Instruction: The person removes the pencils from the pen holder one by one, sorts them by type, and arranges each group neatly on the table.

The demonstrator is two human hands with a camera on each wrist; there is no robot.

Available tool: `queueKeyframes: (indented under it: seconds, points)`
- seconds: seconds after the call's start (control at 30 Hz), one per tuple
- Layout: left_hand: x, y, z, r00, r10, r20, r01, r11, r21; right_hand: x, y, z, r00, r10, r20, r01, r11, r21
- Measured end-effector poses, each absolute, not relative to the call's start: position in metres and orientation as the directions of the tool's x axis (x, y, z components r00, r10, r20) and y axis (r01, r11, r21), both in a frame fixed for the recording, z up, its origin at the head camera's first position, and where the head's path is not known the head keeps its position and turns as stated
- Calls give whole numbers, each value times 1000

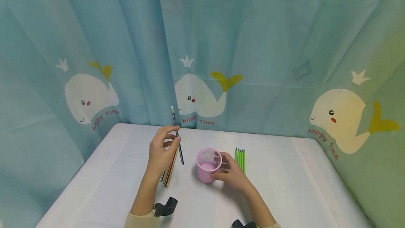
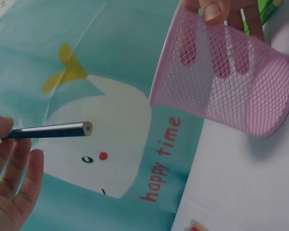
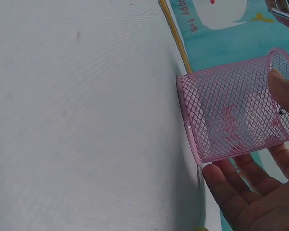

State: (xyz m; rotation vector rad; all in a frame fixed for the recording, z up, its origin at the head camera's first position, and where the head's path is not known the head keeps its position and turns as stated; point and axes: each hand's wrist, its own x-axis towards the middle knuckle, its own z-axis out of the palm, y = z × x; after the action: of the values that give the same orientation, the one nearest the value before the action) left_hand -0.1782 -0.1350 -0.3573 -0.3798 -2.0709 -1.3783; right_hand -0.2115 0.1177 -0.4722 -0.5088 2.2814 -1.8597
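Observation:
My left hand (image 1: 162, 150) pinches a dark pencil (image 1: 180, 147) between thumb and fingers, above the table. The pencil is near upright, its white end at the top; in the left wrist view the flat end of the pencil (image 2: 48, 131) points toward the cup. A pink mesh pen cup (image 1: 205, 175) stands upright at the middle of the table, its mouth up. My right hand (image 1: 233, 172) holds the cup from the right, thumb in front and fingers behind the mesh. No pencils show inside the cup. Beneath the left hand lie several pencils (image 1: 170, 171), partly hidden.
Several green pencils (image 1: 240, 158) lie side by side behind the right hand. A pale cloth covers the table (image 1: 297, 185). At its far edge hangs a blue-green curtain (image 1: 269, 62) with whale prints.

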Motion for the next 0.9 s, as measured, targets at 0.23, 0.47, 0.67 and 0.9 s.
queueKeyframes:
  seconds: [0.23, 0.47, 0.67, 0.9]
  points:
    - [-197, -154, -374, -826, -141, 546, 468, 371, 802, -215, 120, -469, -930, -355, 101, -178, 192, -965]
    - [-214, -178, -397, -880, -169, 443, 357, 379, 854, -216, 121, -471, -931, -349, 104, -185, 205, -961]
    - [-216, -194, -412, -902, -176, 395, 274, 473, 837, -212, 121, -475, -931, -349, 103, -180, 196, -964]
    - [-221, -202, -428, -945, -156, 288, 144, 593, 792, -213, 119, -474, -939, -337, 70, -143, 197, -970]
